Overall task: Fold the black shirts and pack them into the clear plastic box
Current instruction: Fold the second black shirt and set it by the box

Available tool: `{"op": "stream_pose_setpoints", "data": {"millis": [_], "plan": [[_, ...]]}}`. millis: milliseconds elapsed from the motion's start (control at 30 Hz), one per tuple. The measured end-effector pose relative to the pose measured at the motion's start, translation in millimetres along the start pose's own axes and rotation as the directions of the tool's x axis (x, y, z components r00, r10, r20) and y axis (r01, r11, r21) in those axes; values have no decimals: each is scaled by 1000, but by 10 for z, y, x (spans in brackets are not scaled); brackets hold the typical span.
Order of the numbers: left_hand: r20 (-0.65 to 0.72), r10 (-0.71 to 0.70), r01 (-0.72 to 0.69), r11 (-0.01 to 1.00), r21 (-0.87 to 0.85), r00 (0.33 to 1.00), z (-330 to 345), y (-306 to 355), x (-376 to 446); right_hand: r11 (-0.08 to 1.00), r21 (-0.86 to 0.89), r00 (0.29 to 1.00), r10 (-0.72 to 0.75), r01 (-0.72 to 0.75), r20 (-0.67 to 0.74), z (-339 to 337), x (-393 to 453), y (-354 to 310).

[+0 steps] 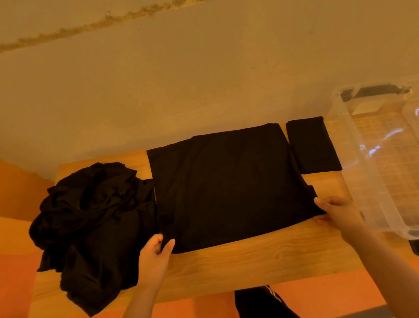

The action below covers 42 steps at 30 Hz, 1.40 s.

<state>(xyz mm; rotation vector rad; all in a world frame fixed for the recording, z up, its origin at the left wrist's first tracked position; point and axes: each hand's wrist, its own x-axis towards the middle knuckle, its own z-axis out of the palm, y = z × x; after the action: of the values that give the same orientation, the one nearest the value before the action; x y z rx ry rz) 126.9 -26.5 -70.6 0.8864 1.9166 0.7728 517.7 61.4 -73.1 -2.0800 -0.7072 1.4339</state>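
Both hands, left [156, 252] and right [337, 209], pinch the near corners of the flat shirt [230, 185] at frame centre on the desk [255, 261]. Uneven lifting could skew the fold or drag it into the pile [93, 231] at left.

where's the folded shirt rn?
Head view: the small folded shirt lies at the table's far right, between the flat shirt and the clear box.

Both bare forearms reach forward from the bottom edge, spread apart; the left hand [154, 255] lies palm down with fingers and thumb curled, pinching the near left corner of the shirt [227, 183]; the right hand [337, 209] grips the near right corner, thumb on top, fingers tucked beneath the cloth.
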Motion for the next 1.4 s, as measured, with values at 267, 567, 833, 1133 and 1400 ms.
{"op": "stream_pose_setpoints", "data": {"millis": [267,567,833,1133,1400], "plan": [[-227,-101,117,991,59,969,75,-49,-85,979,-169,984,-131,110,-120,83,-92,-34],[-154,-187,201,977,75,970,13,-187,-66,909,-405,992,-123,95,-42,244,-78,-67],[-214,-113,140,984,113,970,31,-215,-112,898,-441,974,-107,9,-198,131,-144,82],[-139,-179,200,967,158,974,-40,-250,-122,893,-448,980,-117,34,-159,183,-222,31],[-196,-124,183,931,317,973,-41,-211,-194,800,-599,951,-163,-29,-263,169,-331,66]]}}
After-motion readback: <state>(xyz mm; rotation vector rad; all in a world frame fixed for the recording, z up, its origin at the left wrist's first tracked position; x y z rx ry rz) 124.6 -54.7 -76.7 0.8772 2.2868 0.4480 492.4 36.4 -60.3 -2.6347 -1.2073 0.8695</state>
